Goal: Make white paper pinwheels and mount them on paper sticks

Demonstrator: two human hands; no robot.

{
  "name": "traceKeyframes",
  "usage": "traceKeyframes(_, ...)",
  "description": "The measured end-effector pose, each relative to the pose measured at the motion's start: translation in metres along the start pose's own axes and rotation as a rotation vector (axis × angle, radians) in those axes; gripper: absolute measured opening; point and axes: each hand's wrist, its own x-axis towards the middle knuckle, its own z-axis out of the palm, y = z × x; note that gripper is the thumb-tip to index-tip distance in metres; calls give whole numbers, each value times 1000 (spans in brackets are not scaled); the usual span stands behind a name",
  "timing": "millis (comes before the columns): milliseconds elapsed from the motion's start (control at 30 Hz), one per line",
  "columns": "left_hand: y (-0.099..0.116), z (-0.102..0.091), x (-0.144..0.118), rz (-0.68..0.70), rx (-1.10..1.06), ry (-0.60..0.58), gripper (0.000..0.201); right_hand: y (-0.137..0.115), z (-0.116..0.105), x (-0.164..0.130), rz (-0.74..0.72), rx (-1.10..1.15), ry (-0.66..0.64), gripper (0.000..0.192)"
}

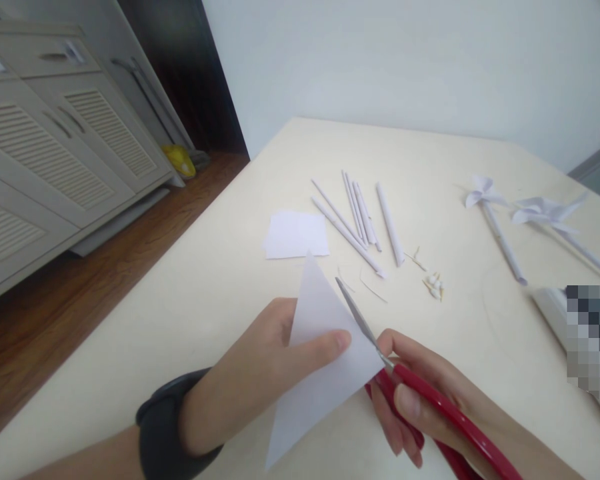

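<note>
Cutting folded paper triangle, pinched in left hand fingers above the surface at six o'clock; right hand gripping red scissors, blades nearly closed. Next, likely: steady, straight closing along the edge.

paper square left of rolled sticks, pinwheels right

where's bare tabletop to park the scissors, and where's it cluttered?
Bare: the table left of the left hand, below the paper squares; also the strip between the small bits and the pinwheels. Crowded: the rolled paper sticks and scraps beyond the scissors in the right hand.
</note>
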Motion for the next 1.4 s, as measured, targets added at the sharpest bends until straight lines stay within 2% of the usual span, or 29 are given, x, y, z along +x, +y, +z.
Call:
traceKeyframes(133,1,1,0,-16,-22,-1,16,4,-2,1,-15,-7,-40,31)
traceKeyframes(333,-4,1,-1,-23,-136,-27,15,-10,0,0,76,-43,-66,38)
traceKeyframes(633,-10,-4,-4,-71,-152,-19,14,-10,1,1,48,-44,-62,41)
traceKeyframes(867,-5,0,-3,-54,-162,-15,12,-1,-1,2,-9,-39,-62,32)
traceKeyframes(967,-4,2,-3,-38,-173,-6,11,2,1,0,-27,-13,-16,28)
traceKeyframes(1067,-1,4,-2,-30,-152,39,11,-2,5,-2,12,-11,89,30)
traceKeyframes(1133,1,5,-2,-34,-120,62,11,-6,6,-3,54,-40,44,32)
traceKeyframes(1400,3,1,-1,-52,8,21,23,-1,1,1,18,-85,8,33)
